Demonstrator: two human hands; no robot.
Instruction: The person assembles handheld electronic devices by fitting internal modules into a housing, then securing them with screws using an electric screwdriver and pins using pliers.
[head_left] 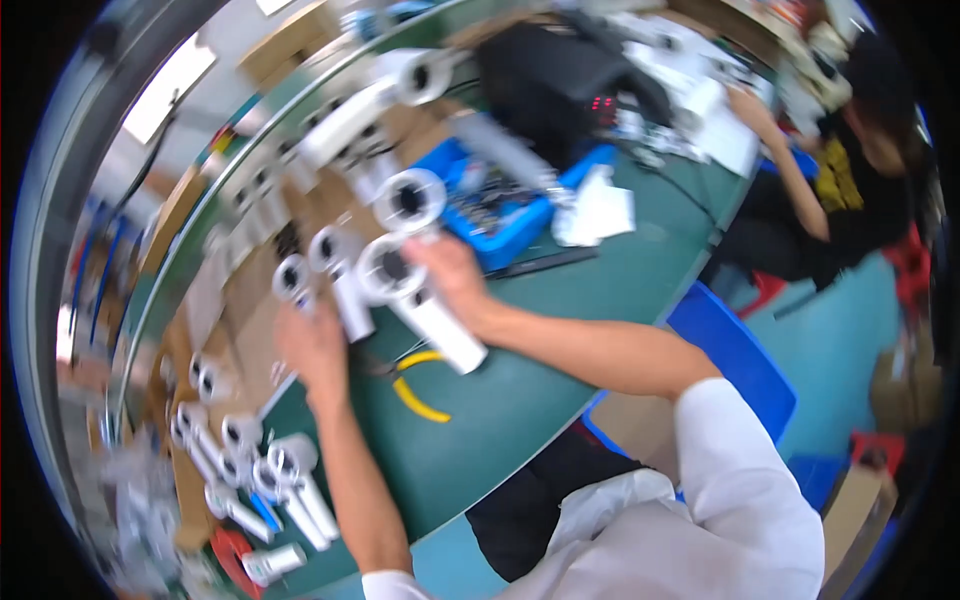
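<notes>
White hair-dryer-like bodies with round, dark-centred heads stand and lie around both hands. At the left, my left hand [312, 345] is closed around the lower part of one body [290, 277]; motion blurs the fingers. My right hand [452, 278] is closed at the short handle of another body [411, 200], its fingers partly hidden. Just below that, a third body [435, 325] slants across the table beside my right hand, its handle toward me. Between my hands another body [348, 290] stands tilted. Yellow-handled pliers [418, 395] lie on the green table nearer to me.
A blue bin [497, 243] of small metal parts stands beyond my right hand, near a black bag-like object [545, 85]. More white bodies [285, 480] cluster at lower left. A blue crate [735, 355] is beside the table edge. Another person [840, 180] sits at right.
</notes>
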